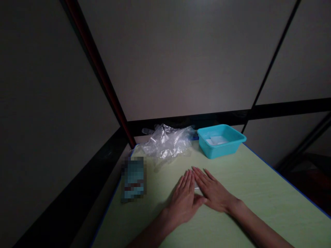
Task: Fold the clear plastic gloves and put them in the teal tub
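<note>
My left hand [183,199] lies flat on the pale green table [258,193], its fingers stretched forward. Beside it, my right hand [214,190] is also flat, with fingers extended toward the upper left. The fingertips of both hands meet or nearly meet, and the thumbs come together nearer to me. Between the palms shows a small bit of something whitish and clear [196,186]; most of it is hidden under the hands, so I cannot make out what it is.
Crumpled clear plastic [168,141] lies at the table's back left. A turquoise basket [223,150] with white pieces inside stands at the back right. Near the left edge is a blurred teal packet [134,177]. Pale wall panels rise behind the table.
</note>
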Tool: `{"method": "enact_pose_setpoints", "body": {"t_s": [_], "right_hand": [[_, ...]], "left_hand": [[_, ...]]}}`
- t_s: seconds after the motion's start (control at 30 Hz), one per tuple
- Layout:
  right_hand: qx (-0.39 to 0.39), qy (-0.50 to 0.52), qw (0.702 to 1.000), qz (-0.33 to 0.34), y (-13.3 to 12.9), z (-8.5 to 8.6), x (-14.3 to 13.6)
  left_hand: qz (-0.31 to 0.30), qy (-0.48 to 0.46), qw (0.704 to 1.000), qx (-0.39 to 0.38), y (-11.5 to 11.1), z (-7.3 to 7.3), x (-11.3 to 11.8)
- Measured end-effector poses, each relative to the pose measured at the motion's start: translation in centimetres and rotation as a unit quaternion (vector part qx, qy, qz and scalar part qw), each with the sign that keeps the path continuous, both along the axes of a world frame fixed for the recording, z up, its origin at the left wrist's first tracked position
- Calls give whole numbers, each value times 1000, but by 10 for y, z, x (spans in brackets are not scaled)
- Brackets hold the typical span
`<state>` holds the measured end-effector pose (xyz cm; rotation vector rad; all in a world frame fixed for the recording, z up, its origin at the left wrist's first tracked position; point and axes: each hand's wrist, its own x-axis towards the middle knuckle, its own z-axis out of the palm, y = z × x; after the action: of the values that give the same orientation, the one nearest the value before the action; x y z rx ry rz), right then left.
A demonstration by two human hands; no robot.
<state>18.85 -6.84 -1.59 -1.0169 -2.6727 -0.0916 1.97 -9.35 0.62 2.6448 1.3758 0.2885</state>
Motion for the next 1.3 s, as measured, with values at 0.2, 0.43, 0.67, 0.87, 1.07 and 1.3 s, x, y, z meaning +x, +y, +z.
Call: {"method": "enact_pose_setpoints", "body": {"t_s": [0.2, 0.43, 0.67, 0.87, 1.07, 1.3], "right_hand": [[-24, -9, 999, -19, -1, 1, 0], [-88, 2, 996, -16, -1, 7, 1], [-179, 95, 979, 37, 7, 28, 20], [-121, 98, 987, 46, 8, 39, 28], [-42, 51, 997, 45, 8, 30, 21], [-17, 41, 998, 44, 8, 32, 22]], "left_hand": [[-17, 13, 999, 45, 0, -6, -6], [-34, 10, 999, 40, 1, -7, -9], [-23, -17, 999, 36, 2, -10, -12], [6, -71, 997, -5, 3, -12, -12], [27, -107, 994, -19, 4, -13, -11], [24, -118, 993, -17, 6, -10, -11]]}}
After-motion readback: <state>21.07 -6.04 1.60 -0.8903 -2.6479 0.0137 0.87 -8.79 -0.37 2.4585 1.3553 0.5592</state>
